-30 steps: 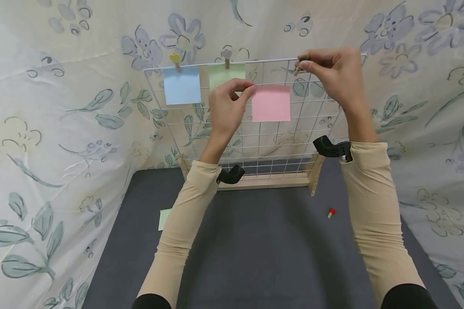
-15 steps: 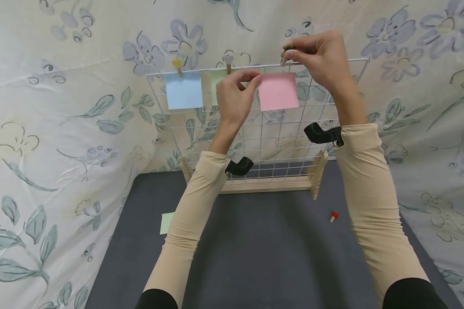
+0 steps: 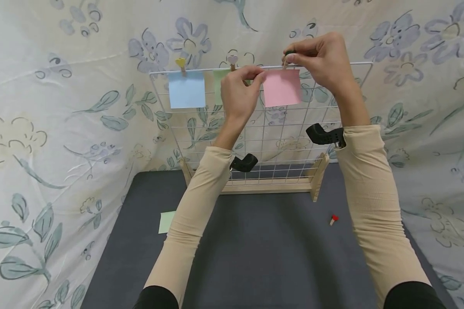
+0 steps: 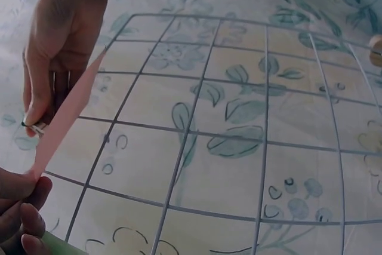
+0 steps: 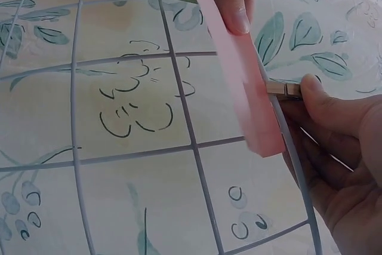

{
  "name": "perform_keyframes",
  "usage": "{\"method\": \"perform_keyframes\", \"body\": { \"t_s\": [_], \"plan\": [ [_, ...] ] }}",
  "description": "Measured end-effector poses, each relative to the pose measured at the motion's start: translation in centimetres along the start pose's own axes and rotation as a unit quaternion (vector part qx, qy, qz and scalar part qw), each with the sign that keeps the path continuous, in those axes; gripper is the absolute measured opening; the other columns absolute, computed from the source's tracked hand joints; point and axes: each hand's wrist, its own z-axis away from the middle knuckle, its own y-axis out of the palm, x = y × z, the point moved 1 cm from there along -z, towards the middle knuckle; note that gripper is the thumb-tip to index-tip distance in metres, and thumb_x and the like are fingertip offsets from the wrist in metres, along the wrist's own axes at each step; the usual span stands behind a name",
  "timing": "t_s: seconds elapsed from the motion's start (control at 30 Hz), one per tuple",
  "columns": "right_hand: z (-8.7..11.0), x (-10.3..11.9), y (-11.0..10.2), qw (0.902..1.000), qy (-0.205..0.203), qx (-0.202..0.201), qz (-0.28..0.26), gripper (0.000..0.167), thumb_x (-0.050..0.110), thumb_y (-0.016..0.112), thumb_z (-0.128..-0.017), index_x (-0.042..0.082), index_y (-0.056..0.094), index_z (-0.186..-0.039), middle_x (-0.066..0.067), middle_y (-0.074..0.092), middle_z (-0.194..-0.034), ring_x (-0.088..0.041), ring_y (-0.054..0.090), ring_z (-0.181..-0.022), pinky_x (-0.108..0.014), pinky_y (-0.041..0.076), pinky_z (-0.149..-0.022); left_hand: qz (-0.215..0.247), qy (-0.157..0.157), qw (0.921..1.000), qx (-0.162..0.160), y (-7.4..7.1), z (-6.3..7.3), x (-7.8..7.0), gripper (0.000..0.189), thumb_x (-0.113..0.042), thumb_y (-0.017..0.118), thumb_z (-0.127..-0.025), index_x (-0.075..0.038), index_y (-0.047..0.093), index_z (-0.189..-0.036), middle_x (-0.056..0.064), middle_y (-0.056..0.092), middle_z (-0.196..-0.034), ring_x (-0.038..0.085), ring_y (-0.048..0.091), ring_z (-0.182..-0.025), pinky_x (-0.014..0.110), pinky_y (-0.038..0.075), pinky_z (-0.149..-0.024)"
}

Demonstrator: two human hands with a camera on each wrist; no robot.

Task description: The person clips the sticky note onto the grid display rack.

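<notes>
My left hand [image 3: 239, 92] pinches the upper left corner of a pink paper note [image 3: 282, 88], held against the top of a white wire grid [image 3: 263, 137]. My right hand [image 3: 325, 58] pinches a small wooden clothespin [image 5: 286, 90] with a dark green top. In the right wrist view the clothespin's tip meets the note's upper edge at the grid's top wire. Further left, a blue note [image 3: 187, 90] hangs under a clothespin with a yellow heart [image 3: 180, 62]. A green note [image 3: 218, 86], partly hidden by my left hand, hangs from a clothespin with a pale heart [image 3: 232, 59].
A wooden base [image 3: 270, 187] supports the grid on a dark grey table [image 3: 263, 249]. Another green note [image 3: 166, 222] lies left, partly under my left forearm. To the right lies a red-topped clothespin [image 3: 334, 219]. A floral cloth [image 3: 81, 107] hangs behind.
The pink note has risen to the grid's top wire with my left hand. My right hand has moved left, bringing the clothespin down onto the note's top edge.
</notes>
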Motion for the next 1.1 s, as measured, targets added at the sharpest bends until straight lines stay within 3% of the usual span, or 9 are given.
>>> {"method": "perform_keyframes", "body": {
  "t_s": [0.2, 0.33, 0.57, 0.87, 1.1],
  "plan": [
    [-0.04, -0.09, -0.04, 0.9999, 0.013, 0.007, 0.0, 0.026, 0.016, 0.066, -0.094, 0.002, 0.072, -0.115, -0.013, 0.071, -0.112, -0.006, 0.063, -0.087, -0.02, 0.051, -0.086, 0.011, -0.021, 0.9997, 0.0, 0.39, -0.19, -0.16, 0.012, -0.017, 0.072, -0.091, -0.007, 0.078, -0.095, 0.004, 0.076, -0.09, 0.01, 0.056, -0.06, 0.018, 0.035, -0.053],
    [-0.09, -0.07, 0.06, 0.9997, 0.02, 0.011, -0.001, 0.027, 0.018, 0.068, -0.093, 0.002, 0.072, -0.115, -0.013, 0.071, -0.112, -0.007, 0.062, -0.085, -0.018, 0.051, -0.083, 0.013, 0.001, 0.9999, -0.009, 0.53, -0.24, -0.08, 0.012, -0.016, 0.073, -0.09, -0.006, 0.078, -0.094, 0.005, 0.076, -0.09, 0.011, 0.053, -0.056, 0.018, 0.032, -0.051],
    [-0.19, -0.15, 0.16, 0.9997, 0.022, 0.009, -0.001, 0.03, 0.022, 0.069, -0.092, 0.004, 0.072, -0.116, -0.012, 0.072, -0.111, -0.006, 0.063, -0.086, -0.018, 0.05, -0.081, 0.036, 0.011, 0.9991, -0.02, 0.53, -0.49, 0.14, 0.01, -0.015, 0.075, -0.089, -0.005, 0.077, -0.091, 0.004, 0.076, -0.087, 0.006, 0.067, -0.077, 0.017, 0.039, -0.06],
    [-0.03, -0.22, 0.42, 1.0, 0.009, -0.002, 0.002, 0.031, 0.024, 0.071, -0.091, 0.004, 0.073, -0.115, -0.012, 0.072, -0.11, -0.005, 0.062, -0.084, -0.017, 0.049, -0.08, 0.044, 0.008, 0.9988, -0.019, 0.52, -0.66, 0.22, 0.01, -0.014, 0.075, -0.089, -0.004, 0.077, -0.092, 0.004, 0.076, -0.088, 0.006, 0.068, -0.08, 0.018, 0.041, -0.065],
    [0.33, -0.8, 0.26, 0.9977, 0.021, -0.027, -0.059, 0.031, 0.019, 0.074, -0.089, 0.005, 0.072, -0.116, -0.009, 0.071, -0.114, -0.002, 0.064, -0.089, -0.019, 0.05, -0.087, 0.047, 0.009, 0.9986, -0.023, 0.43, -0.53, 0.57, 0.011, -0.014, 0.075, -0.088, -0.004, 0.077, -0.092, 0.005, 0.076, -0.088, 0.006, 0.069, -0.079, 0.017, 0.045, -0.065]
  ]
}}
